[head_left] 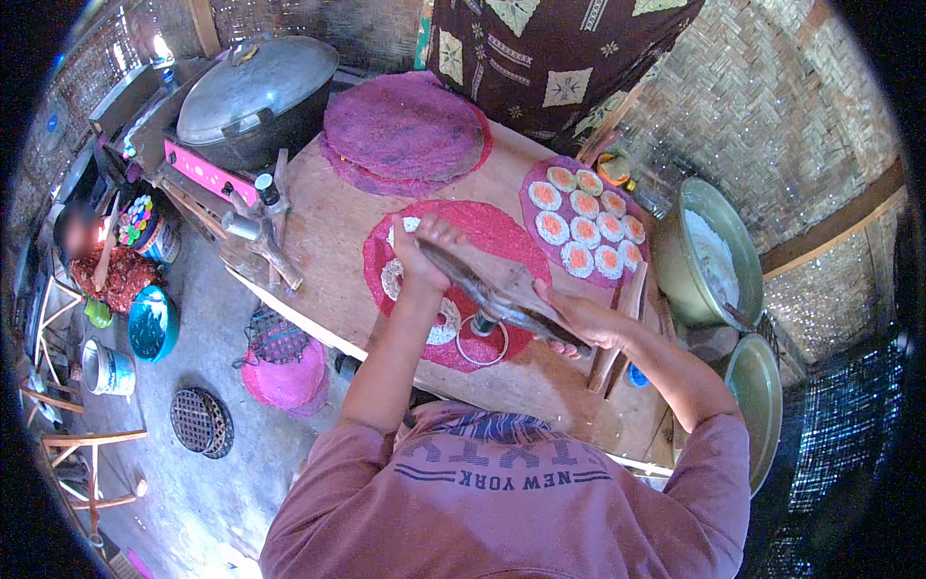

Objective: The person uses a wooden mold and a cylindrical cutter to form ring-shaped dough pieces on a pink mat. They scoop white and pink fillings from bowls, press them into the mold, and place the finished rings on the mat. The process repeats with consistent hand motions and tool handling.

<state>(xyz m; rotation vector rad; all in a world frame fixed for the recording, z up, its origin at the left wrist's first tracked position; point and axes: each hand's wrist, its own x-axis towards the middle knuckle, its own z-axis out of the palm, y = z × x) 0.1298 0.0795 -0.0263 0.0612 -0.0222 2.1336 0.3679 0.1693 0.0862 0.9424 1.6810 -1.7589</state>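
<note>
Both my hands are on a wooden hand press (468,278), two dark brown handles held slantwise above the table. My left hand (429,256) grips its far left end, and my right hand (586,320) wraps round its near right end. Below the press, a short dark cylinder (483,325) points down over a thin pale ring (481,359). The ring lies on a round magenta mesh sheet (405,333). White stringy rounds rest on that sheet: one (446,322) beside the ring, another (393,278) farther left, and a third (410,225) partly behind my left hand.
Another mesh sheet (540,207) at right carries several white rounds with orange centres. Stacked purple sheets (405,125) lie at the far side. A big lidded pot (256,92) stands far left; a basin of white flour-like stuff (709,256) stands right. Someone sits at far left.
</note>
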